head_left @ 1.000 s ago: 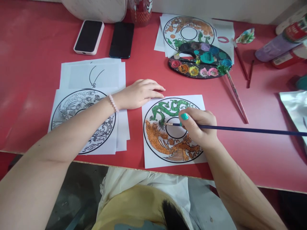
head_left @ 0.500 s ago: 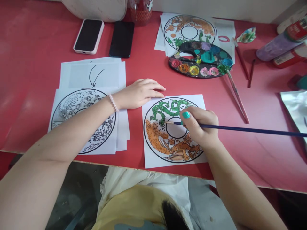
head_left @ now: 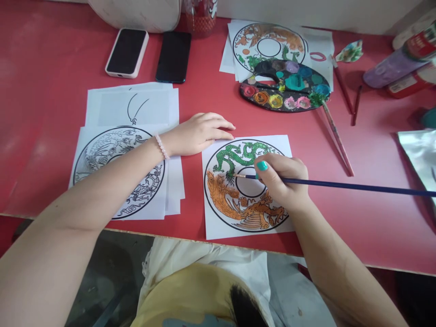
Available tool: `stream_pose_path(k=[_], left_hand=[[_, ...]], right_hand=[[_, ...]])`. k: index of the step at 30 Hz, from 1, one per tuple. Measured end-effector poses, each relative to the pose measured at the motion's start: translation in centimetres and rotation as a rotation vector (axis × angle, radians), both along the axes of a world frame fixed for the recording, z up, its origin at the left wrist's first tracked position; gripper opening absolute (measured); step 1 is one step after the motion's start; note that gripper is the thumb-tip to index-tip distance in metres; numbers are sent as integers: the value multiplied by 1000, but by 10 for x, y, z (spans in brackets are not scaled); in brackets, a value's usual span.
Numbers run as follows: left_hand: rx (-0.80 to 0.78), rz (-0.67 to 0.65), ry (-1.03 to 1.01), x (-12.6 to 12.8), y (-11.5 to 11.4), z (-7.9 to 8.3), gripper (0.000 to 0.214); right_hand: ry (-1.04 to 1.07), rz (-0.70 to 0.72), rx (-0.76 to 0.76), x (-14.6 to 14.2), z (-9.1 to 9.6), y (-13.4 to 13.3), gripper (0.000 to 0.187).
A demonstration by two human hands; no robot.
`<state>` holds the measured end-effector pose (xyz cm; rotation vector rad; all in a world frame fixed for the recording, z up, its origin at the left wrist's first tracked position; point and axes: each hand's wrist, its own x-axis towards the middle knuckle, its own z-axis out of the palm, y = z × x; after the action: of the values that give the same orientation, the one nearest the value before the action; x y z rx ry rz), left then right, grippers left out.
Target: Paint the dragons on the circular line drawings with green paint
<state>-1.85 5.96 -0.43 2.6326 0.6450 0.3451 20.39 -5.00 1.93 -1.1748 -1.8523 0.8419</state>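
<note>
Right hand [head_left: 282,178]: pinches blue paintbrush [head_left: 340,185] at dragon print [head_left: 250,188].
Left hand [head_left: 195,133]: slightly spread, at print's far-left corner.
Paint palette [head_left: 288,92]: far right.

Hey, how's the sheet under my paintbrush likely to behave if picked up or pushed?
The sheet looks thin, so it'd probably flop if lifted by one corner. It seems light, and the red table looks glossy, so a nudge might slide it.

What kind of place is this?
It looks like a painting spot, maybe an art class or studio: the right hand holds a blue paintbrush over a green-and-orange picture, with a paint palette beyond.
</note>
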Motion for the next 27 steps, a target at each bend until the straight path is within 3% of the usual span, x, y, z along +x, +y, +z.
stream_pose_path(k=[6,19,24,27], left_hand=[[31,-6,21,-1,0,0,36],[91,-1,24,0,-2,2,34],[93,3,61,-1,-2,3,36],[102,7,69,-1,-2,1,35]], right_hand=[[-9,-70,22,0,0,0,42],[14,12,85,0,0,5,43],[265,-359,83,8,-6,9,42],[435,-514,90,12,-6,14,42]])
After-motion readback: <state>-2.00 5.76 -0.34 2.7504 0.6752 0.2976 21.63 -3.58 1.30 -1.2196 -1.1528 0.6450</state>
